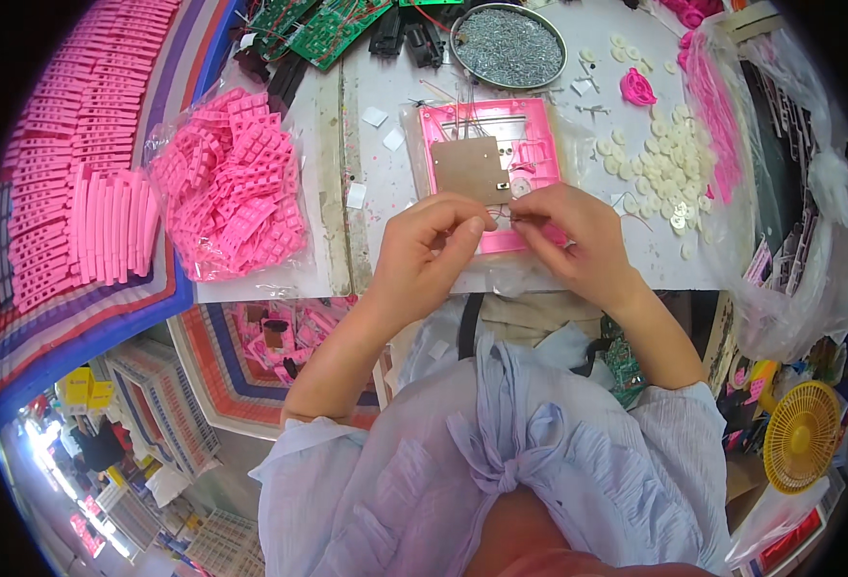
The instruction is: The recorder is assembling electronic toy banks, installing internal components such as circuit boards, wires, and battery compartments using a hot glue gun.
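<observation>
On the white table in front of me lies a pink plastic housing (542,130) with a brown circuit board (467,171) set over its left part. A small black switch and a whitish round part (521,187) show at the board's right edge. My left hand (431,252) is pinched at the board's lower edge. My right hand (583,234) is also pinched, close to the left fingertips, over the housing's lower right. Fine wires (499,213) show between the two sets of fingertips; the exact grip is partly hidden by the fingers.
Beyond the housing stands a round dish of small metal screws (509,46). Green circuit boards (339,34) lie at back left. A clear bag of pink parts (232,183) sits left; cream discs (669,159) and pink strands (717,125) lie right. A yellow fan (801,436) is lower right.
</observation>
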`<act>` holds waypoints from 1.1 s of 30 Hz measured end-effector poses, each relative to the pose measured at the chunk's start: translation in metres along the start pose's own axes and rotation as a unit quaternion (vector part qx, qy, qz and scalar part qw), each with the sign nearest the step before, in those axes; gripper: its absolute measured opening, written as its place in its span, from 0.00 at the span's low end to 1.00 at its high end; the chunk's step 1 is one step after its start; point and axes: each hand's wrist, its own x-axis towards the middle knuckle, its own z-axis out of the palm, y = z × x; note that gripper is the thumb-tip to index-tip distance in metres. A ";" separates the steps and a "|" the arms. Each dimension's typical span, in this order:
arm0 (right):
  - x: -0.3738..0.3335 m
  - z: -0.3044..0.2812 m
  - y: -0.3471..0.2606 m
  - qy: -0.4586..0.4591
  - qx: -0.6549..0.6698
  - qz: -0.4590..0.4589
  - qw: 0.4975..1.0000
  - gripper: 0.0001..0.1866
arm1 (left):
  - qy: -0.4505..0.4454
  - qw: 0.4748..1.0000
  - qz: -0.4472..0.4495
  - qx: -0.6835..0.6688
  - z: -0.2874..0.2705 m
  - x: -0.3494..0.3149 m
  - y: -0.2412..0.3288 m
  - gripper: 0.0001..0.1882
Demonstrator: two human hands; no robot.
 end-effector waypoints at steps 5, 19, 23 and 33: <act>-0.004 -0.009 -0.001 -0.028 0.100 0.106 0.989 0.09 | -0.122 0.928 0.003 0.352 -0.012 -0.037 0.040 0.19; -0.014 -0.031 -0.003 -0.018 -0.313 -0.032 0.949 0.07 | 0.011 0.906 0.237 0.350 0.033 -0.003 -0.019 0.13; -0.025 -0.027 -0.004 -0.066 -0.291 -0.075 0.951 0.07 | 0.019 0.900 0.247 0.358 0.034 0.002 -0.028 0.08; 0.002 -0.035 0.014 -0.215 -0.281 -0.156 0.922 0.06 | 0.021 0.900 0.254 0.355 0.031 0.003 -0.035 0.07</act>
